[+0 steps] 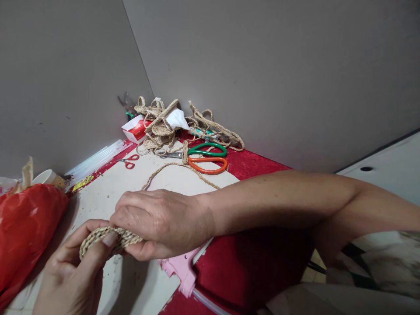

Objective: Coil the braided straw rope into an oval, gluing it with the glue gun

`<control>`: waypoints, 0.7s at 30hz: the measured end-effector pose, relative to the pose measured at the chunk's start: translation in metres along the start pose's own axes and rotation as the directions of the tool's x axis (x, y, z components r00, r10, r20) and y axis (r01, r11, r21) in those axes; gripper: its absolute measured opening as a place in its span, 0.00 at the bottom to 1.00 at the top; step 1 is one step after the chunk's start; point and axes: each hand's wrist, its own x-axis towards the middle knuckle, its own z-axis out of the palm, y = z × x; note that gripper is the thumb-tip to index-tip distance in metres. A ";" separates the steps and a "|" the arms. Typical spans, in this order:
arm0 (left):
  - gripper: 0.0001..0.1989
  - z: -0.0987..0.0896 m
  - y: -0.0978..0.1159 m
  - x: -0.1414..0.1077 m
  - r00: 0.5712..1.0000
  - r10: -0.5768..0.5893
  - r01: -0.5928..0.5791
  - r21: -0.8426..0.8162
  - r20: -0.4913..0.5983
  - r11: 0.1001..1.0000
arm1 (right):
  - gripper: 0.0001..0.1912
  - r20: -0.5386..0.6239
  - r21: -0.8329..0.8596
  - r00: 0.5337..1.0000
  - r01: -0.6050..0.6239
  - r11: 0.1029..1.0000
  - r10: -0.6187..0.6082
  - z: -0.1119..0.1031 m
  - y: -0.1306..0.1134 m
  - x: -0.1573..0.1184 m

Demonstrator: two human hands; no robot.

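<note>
A small coil of braided straw cord (pixel 95 239) is held between both hands over the white board. My left hand (pixel 77 267) pinches its left side, the thumb lying on top. My right hand (pixel 160 223) closes round the right side of the coil from above, its fingertips partly hidden. Beyond the right hand, a loose length of braided cord (pixel 170 165) curves over the board. A pink glue gun (pixel 185 271) lies below my right wrist, partly covered by it.
Large scissors with green and orange handles (pixel 208 165) lie behind the hands, near small red scissors (pixel 130 162). Piled cords (pixel 160 127), a red-white box (pixel 138 129) and clear sticks (pixel 95 162) lie along grey walls. A red bag (pixel 29 232) stands left.
</note>
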 end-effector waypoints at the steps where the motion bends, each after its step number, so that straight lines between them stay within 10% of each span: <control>1: 0.13 0.000 -0.001 -0.001 0.999 -0.011 0.011 -0.022 0.037 1.000 | 0.13 0.005 -0.006 1.000 -0.005 1.000 0.005 0.000 -0.001 0.000; 21: 0.13 -0.008 -0.004 -0.002 0.994 -0.053 0.060 -0.070 0.097 0.996 | 0.13 -0.008 0.100 1.000 -0.008 0.995 0.009 -0.002 -0.002 0.003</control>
